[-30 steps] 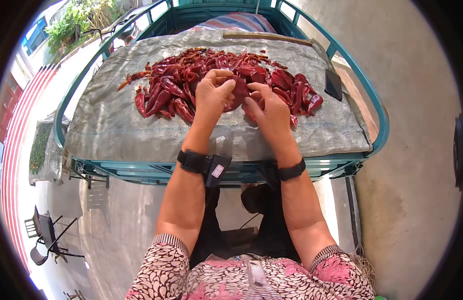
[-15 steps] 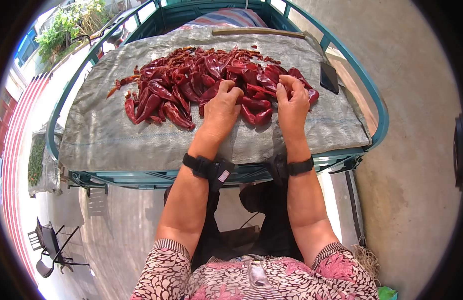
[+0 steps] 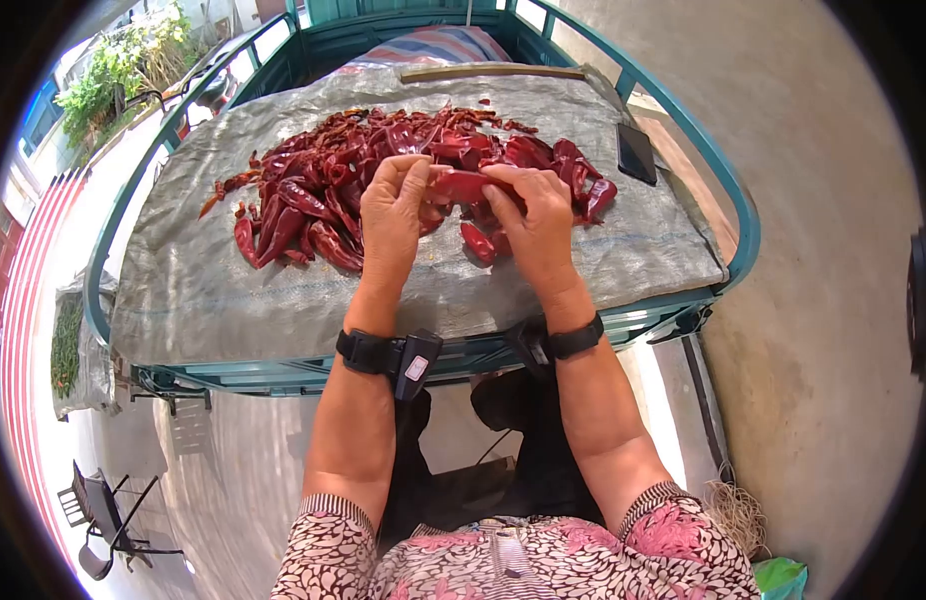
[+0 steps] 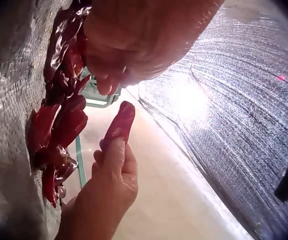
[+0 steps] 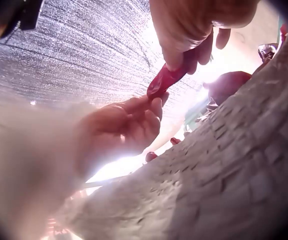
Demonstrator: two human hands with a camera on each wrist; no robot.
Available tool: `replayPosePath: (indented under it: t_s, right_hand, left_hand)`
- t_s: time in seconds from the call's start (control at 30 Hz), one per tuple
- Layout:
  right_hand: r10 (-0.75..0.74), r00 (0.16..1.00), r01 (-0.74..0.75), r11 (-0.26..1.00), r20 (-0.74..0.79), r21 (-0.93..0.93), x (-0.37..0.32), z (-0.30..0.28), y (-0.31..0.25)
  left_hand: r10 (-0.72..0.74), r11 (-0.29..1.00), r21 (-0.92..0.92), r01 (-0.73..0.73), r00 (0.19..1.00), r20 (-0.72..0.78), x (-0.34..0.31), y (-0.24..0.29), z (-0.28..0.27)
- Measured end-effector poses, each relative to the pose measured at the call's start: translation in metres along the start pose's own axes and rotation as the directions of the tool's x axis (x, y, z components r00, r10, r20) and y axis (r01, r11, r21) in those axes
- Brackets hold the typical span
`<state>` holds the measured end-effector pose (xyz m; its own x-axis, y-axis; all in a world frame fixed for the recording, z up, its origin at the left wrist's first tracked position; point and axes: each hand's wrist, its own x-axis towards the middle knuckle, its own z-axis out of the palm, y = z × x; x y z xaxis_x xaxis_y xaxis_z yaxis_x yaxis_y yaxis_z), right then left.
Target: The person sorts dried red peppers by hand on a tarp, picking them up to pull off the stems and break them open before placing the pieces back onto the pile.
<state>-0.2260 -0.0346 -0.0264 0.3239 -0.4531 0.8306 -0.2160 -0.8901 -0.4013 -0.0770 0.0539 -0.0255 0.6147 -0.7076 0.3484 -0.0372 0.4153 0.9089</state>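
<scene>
Red and wrinkled, one dried chili (image 3: 466, 185) is held level between both hands, just above the pile (image 3: 313, 200) and clear of it. The right hand (image 3: 535, 228) grips its right part, with the fingers (image 3: 503, 178) curled over the top and the thumb underneath. The left hand (image 3: 391, 215) has the other end, thumb and forefinger closed on the tip and the remaining fingers loosely bent. From the right wrist the chili hangs out of the right hand's grip and the left fingertips meet its lower end. From the left wrist the right thumb lies along the chili.

The pile spreads over the far half of a grey woven sheet (image 3: 203, 290), thickest at the middle, with a few pods strewn to the left edge. One chili lies alone on the sheet just below the hands. The sheet covers the bed of a teal cart (image 3: 745, 235), whose rail runs round it. On the sheet's right edge, well apart from the pile, lies a dark flat thing, probably a phone (image 3: 636, 153). A wooden stick (image 3: 493, 72) lies across the far end, and a striped cloth (image 3: 433, 45) sits beyond it.
</scene>
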Motion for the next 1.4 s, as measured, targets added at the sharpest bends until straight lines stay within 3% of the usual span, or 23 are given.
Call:
replayPosePath:
  t_s: [0.07,0.1,0.2,0.23,0.33,0.37,0.5,0.63,0.73,0.77,0.83,0.87,0.9,1.0,1.03,1.07,1.13,1.17,1.23,1.3,1.37,1.4]
  right_hand:
    - [0.093,0.99,-0.097,0.995,-0.107,-0.035,0.001,0.0,0.006]
    - [0.148,0.986,-0.153,0.987,-0.07,-0.058,0.001,-0.004,0.014]
    - [0.172,0.959,-0.211,0.965,-0.227,-0.158,0.002,-0.006,0.031]
    - [0.269,0.944,-0.301,0.939,-0.194,-0.164,0.001,-0.012,0.039]
    - [0.314,0.898,-0.416,0.837,-0.309,-0.355,-0.001,-0.025,0.052]
    - [0.412,0.861,-0.506,0.755,-0.3,-0.417,-0.003,-0.029,0.057]
    - [0.569,0.79,-0.579,0.571,-0.227,-0.582,-0.019,-0.039,0.082]
    - [0.653,0.744,-0.577,0.523,-0.14,-0.627,-0.016,-0.045,0.081]
    - [0.68,0.723,-0.621,0.563,-0.121,-0.545,-0.017,-0.044,0.093]
    - [0.675,0.718,-0.671,0.608,-0.167,-0.425,-0.018,-0.044,0.096]
    - [0.488,0.822,-0.556,0.801,-0.294,-0.224,-0.017,-0.044,0.101]
    - [0.39,0.842,-0.463,0.877,-0.372,-0.129,-0.016,-0.042,0.102]
    - [0.404,0.831,-0.411,0.909,-0.382,0.067,-0.008,-0.04,0.089]
    - [0.495,0.85,-0.344,0.779,-0.177,0.524,0.001,-0.036,0.044]
    - [0.451,0.889,-0.326,0.738,-0.074,0.591,0.001,-0.031,0.036]
    - [0.414,0.91,-0.365,0.759,0.032,0.538,0.001,-0.029,0.025]
    - [0.343,0.906,-0.42,0.803,0.248,0.422,0.002,-0.028,0.0]
    - [0.293,0.923,-0.376,0.827,0.25,0.419,0.001,-0.022,-0.002]
    - [0.191,0.948,-0.285,0.865,0.255,0.413,-0.002,-0.012,-0.003]
    - [0.288,0.947,-0.32,0.883,0.143,0.343,-0.001,-0.01,0.002]
    - [0.303,0.953,-0.292,0.938,-0.032,0.185,0.002,-0.011,0.011]
    - [0.351,0.935,-0.33,0.914,-0.053,0.236,0.003,-0.009,0.017]
  left_hand:
    - [-0.046,0.989,0.139,0.043,0.999,0.023,0.0,-0.011,-0.008]
    - [-0.114,0.945,0.32,0.064,0.984,0.14,0.001,-0.012,-0.014]
    - [-0.025,0.708,0.658,-0.258,0.921,0.388,-0.012,-0.016,-0.015]
    - [-0.141,0.727,0.659,-0.194,0.897,0.42,-0.016,-0.011,-0.012]
    - [-0.181,0.678,0.689,-0.254,0.852,0.492,-0.017,-0.011,-0.014]
    - [-0.155,0.703,0.655,-0.276,0.84,0.52,-0.012,-0.016,-0.016]
    - [-0.046,0.718,0.649,-0.254,0.912,0.407,-0.004,-0.033,-0.015]
    - [-0.051,0.683,0.713,-0.16,0.963,0.264,-0.012,-0.012,-0.005]
    - [0.032,0.633,0.749,-0.195,0.974,0.226,-0.013,-0.014,-0.003]
    - [0.073,0.613,0.758,-0.221,0.972,0.225,-0.013,-0.018,-0.004]
    - [0.13,0.634,0.735,-0.243,0.969,0.208,-0.01,-0.024,-0.007]
    - [0.162,0.643,0.722,-0.256,0.967,0.199,-0.007,-0.026,-0.009]
    - [0.152,0.692,0.685,-0.226,0.974,0.167,-0.005,-0.027,-0.01]
    - [0.16,0.817,0.548,-0.179,0.984,0.083,-0.004,-0.025,-0.006]
    - [0.195,0.846,0.495,-0.196,0.979,0.053,-0.005,-0.02,-0.001]
    - [0.227,0.872,0.441,-0.214,0.974,0.022,-0.007,-0.015,0.002]
    - [0.044,0.983,0.173,-0.058,0.996,0.084,-0.01,-0.002,0.004]
    - [-0.041,0.999,0.04,0.036,0.99,0.132,-0.011,0.001,0.003]
    - [-0.06,0.998,0.018,0.06,0.998,0.034,-0.006,-0.005,-0.009]
    - [-0.082,0.996,-0.033,0.078,0.989,-0.121,-0.002,-0.008,-0.015]
    - [0.217,0.929,0.337,-0.15,0.962,-0.168,0.007,-0.035,-0.025]
    - [0.362,0.826,0.509,-0.243,0.92,-0.149,0.007,-0.031,-0.025]
